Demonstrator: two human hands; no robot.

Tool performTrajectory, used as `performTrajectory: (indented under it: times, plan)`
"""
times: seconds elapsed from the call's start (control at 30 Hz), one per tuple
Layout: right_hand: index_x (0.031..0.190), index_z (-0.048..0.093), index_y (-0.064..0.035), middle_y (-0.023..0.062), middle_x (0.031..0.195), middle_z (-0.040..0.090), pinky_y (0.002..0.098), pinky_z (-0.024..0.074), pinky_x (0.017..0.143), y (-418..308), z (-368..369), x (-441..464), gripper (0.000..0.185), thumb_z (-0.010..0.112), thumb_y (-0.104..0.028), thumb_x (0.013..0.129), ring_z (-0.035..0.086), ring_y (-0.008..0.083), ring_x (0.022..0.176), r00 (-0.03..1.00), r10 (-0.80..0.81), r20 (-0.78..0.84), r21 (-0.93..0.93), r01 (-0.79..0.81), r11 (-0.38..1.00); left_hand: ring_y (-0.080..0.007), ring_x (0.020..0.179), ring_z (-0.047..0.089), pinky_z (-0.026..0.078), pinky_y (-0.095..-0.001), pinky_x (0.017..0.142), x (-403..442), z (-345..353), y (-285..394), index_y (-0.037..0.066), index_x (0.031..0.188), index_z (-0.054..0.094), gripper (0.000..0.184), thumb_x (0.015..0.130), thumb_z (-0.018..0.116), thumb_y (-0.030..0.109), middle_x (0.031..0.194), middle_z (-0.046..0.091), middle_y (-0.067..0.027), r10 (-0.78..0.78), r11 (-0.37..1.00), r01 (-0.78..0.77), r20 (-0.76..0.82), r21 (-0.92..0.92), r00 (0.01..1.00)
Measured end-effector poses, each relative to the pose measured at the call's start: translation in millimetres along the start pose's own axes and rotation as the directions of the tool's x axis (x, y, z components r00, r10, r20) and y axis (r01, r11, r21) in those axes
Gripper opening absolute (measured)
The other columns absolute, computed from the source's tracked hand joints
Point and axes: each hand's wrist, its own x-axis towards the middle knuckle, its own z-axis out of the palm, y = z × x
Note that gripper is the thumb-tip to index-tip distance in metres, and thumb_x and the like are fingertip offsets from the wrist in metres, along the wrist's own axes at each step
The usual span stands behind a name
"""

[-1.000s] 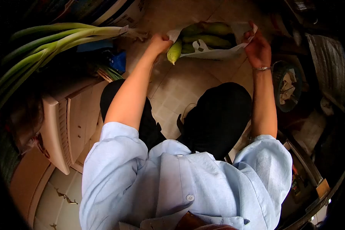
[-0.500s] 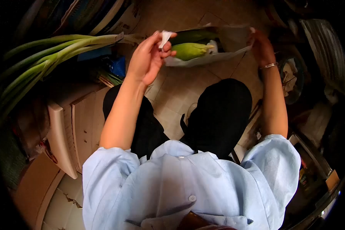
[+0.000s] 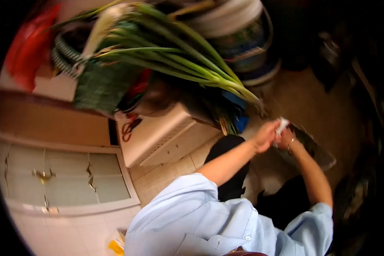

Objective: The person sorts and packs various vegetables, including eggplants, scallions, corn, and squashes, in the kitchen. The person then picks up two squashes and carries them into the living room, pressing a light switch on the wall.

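Head view: left hand [image 3: 266,135] pinched white bag [image 3: 282,124], centre-right; right hand [image 3: 287,138] adjoined, grip indeterminable; open floor [image 3: 305,100] bordered bag's upper edge.

On my left I see a pale-framed panel [image 3: 66,175] in whitish sections with brown-and-gold motifs, a brown surface [image 3: 55,123] along its far side and a whitish surface [image 3: 68,232] on its near side. Between that panel and the darker middle of the room I have a cream cabinet [image 3: 162,136] with a ribbed edge, pale floor tiles [image 3: 151,177] showing just beside it, while farther right the brownish floor [image 3: 301,91] runs off into shadow. Light favours my near left (the far right is too dim for me to make out).
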Motion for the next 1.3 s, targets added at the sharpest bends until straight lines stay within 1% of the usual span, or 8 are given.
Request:
performTrajectory:
  times: [0.2, 0.37, 0.47, 0.53, 0.6, 0.8, 1.03, 1.3]
  plan:
    - [0.136, 0.036, -0.0199, 0.0098, 0.138, 0.040, 0.0389, 0.0373, 0.101, 7, -41, 13, 0.074, 0.070, -0.031, 0.071, 0.040, 0.0272, 0.126, 0.929, 0.058, 0.364, -0.159, 0.001, 0.987, -0.0035, 0.056, 0.039, 0.028, -0.0182, 0.048, 1, -5, 3, 0.010, 0.105, 0.055, 0.027, 0.096, 0.042, 0.033, 0.080, 0.054, 0.0023, 0.012, 0.987, -0.005, 0.041, -0.160, 0.999]
    - [0.136, 0.035, -0.0209, 0.0131, 0.139, 0.039, 0.0401, 0.0333, 0.104, 28, -32, -7, 0.086, 0.074, -0.034, 0.060, 0.037, 0.0288, 0.128, 0.987, -0.073, 0.143, -0.097, 0.088, 0.991, -0.0034, 0.054, 0.043, 0.035, -0.0180, 0.046, 5, -14, 1, 0.010, 0.104, 0.056, 0.025, 0.091, 0.052, 0.031, 0.084, 0.058, 0.0008, 0.013, 0.991, -0.015, -0.014, -0.131, 1.000]
    - [0.142, 0.023, -0.0283, 0.0044, 0.147, 0.028, 0.0459, 0.0181, 0.111, 26, -36, -29, 0.089, 0.072, -0.027, 0.067, 0.026, 0.0268, 0.135, 0.980, 0.061, 0.191, 0.067, -0.075, 0.995, -0.0066, 0.050, 0.042, 0.036, -0.0182, 0.043, -3, 1, 16, 0.010, 0.092, 0.056, 0.018, 0.085, 0.056, 0.026, 0.077, 0.058, -0.0021, -0.069, 0.945, 0.000, -0.199, -0.326, 0.978]
    - [0.142, 0.025, -0.0285, 0.0168, 0.139, 0.036, 0.0428, 0.0375, 0.101, 92, 5, 5, 0.095, 0.075, -0.021, 0.061, 0.039, 0.0316, 0.125, 0.958, -0.209, 0.196, 0.129, 0.186, 0.974, -0.0055, 0.048, 0.038, 0.032, -0.0187, 0.039, 0, -13, 17, 0.001, 0.091, 0.055, 0.021, 0.087, 0.048, 0.021, 0.068, 0.052, -0.0021, -0.052, 0.931, -0.002, -0.140, -0.365, 0.989]
    - [0.141, 0.027, -0.0273, 0.0218, 0.133, 0.040, 0.0435, 0.0421, 0.096, 73, -23, -40, 0.093, 0.074, -0.023, 0.061, 0.044, 0.0349, 0.119, 0.958, -0.115, 0.262, -0.092, 0.144, 0.985, -0.0065, 0.050, 0.035, 0.029, -0.0191, 0.043, -5, -14, 23, -0.006, 0.106, 0.052, 0.040, 0.089, 0.046, 0.029, 0.070, 0.053, -0.0024, -0.050, 0.927, -0.033, -0.211, -0.374, 0.976]
    - [0.138, 0.034, -0.0248, 0.0266, 0.132, 0.033, 0.0428, 0.0435, 0.095, 139, 8, -102, 0.090, 0.074, -0.025, 0.058, 0.045, 0.0402, 0.116, 0.993, -0.121, -0.016, 0.005, 0.121, 0.993, -0.0087, 0.058, 0.035, 0.029, -0.0230, 0.055, -10, -14, 29, -0.012, 0.129, 0.033, 0.055, 0.093, 0.041, 0.029, 0.080, 0.041, -0.0032, -0.038, 0.903, 0.045, 0.025, -0.428, 0.999]
    - [0.131, 0.043, -0.0211, 0.0215, 0.136, 0.030, 0.0423, 0.0412, 0.097, 127, 17, -100, 0.079, 0.071, -0.016, 0.058, 0.037, 0.0418, 0.121, 0.985, -0.147, -0.093, 0.075, 0.154, 0.985, -0.0076, 0.061, 0.035, 0.030, -0.0219, 0.056, -20, -16, 33, -0.007, 0.135, 0.029, 0.057, 0.094, 0.042, 0.030, 0.084, 0.041, -0.0034, -0.065, 0.972, 0.061, -0.010, -0.225, 0.998]
    - [0.129, 0.044, -0.0255, 0.0195, 0.137, 0.029, 0.0458, 0.0438, 0.095, 89, 9, -98, 0.082, 0.080, -0.021, 0.055, 0.039, 0.0411, 0.120, 0.969, -0.126, -0.212, -0.278, 0.064, 0.959, -0.0072, 0.058, 0.035, 0.031, -0.0213, 0.057, -30, -17, 29, -0.004, 0.135, 0.032, 0.057, 0.093, 0.043, 0.033, 0.096, 0.052, -0.0066, -0.095, 0.987, 0.087, -0.058, -0.135, 0.994]
